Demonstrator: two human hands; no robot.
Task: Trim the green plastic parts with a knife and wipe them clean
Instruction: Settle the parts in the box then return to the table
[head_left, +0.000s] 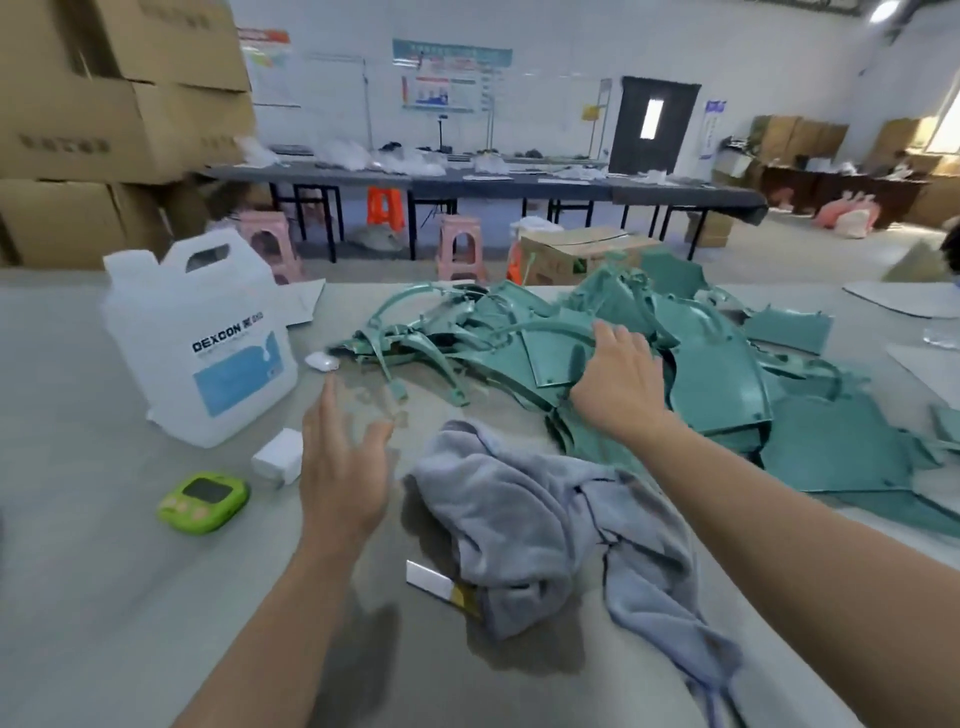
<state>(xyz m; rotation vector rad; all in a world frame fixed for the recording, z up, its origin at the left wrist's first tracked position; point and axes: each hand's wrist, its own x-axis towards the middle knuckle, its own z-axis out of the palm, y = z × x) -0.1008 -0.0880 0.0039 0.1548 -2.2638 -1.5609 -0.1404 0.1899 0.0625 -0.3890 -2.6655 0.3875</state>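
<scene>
Trimming is judged not yet begun. The green plastic parts (717, 374) are heaped on the table (78, 571) ahead and to the right. The pile is spread widest from left to right, with thin curved strips at its left end and broad curved panels at its right.

The right hand (618, 379) is laid flat on the near-left side of the pile, fingers spread and fairly straight, with nothing gripped. The left hand (343, 467) is held above bare table, well apart from the pile. It is open and empty, and its outline is blurred.

A grey cloth (519, 509) is crumpled between the two forearms, just beside the pile's near edge. What appears to be the knife (431, 579) is half buried under the cloth's near-left edge. Only a pale blade is exposed, pointing away and to the left, and the handle is mostly hidden. It lies nearer the left hand than the right.

A part would therefore best be drawn toward the body by the right hand, and the blade fetched by the left. A white jug (208, 338) and a green timer (202, 501) are stood to the left.
</scene>
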